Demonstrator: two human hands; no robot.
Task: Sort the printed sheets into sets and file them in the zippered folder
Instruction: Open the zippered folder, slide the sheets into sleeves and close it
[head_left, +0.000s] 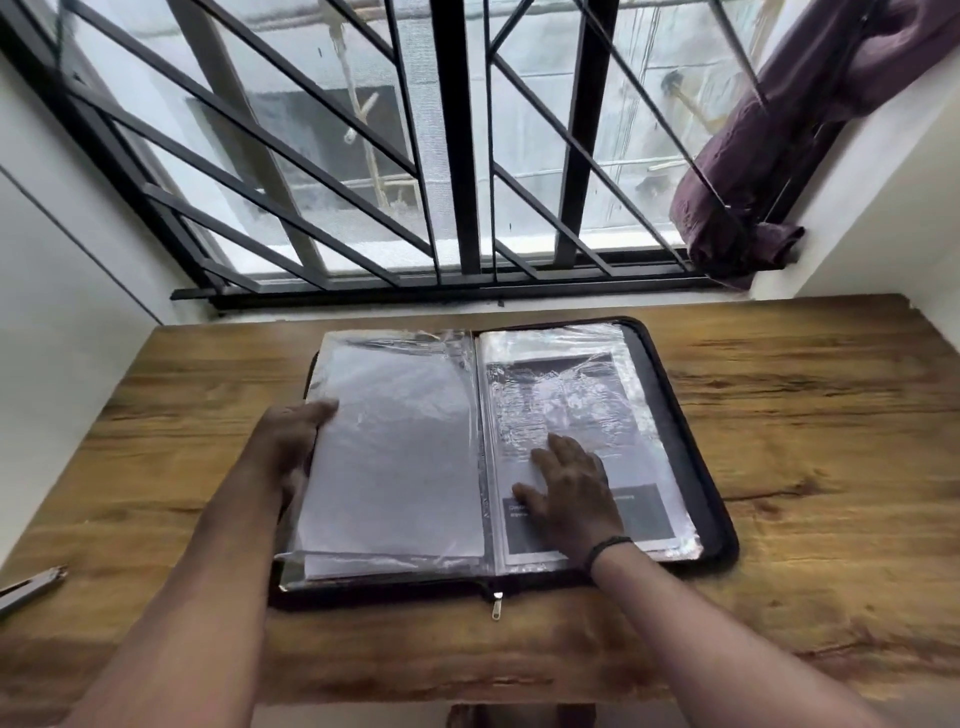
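Folder (691, 415): lies open flat on wooden desk (805, 467), clear sleeves w/ printed sheets (582, 410). R hand (569, 493) spread flat, pressing right page. L hand (291, 447) grips left edge, prob. pinching sleeve stack (395, 447).

Two bare forearms enter from bottom of frame, left from lower left, right from lower right. No sleeves visible on either arm, bare up to frame edge. Left hand (291, 441) bare, no ring or watch seen. Right hand (569, 493) bare too, fingers unadorned. Dark braided wristband (608, 548) circles right wrist, thin, cord-like, snug against wrist, right of frame centre. No other clothing in shot.
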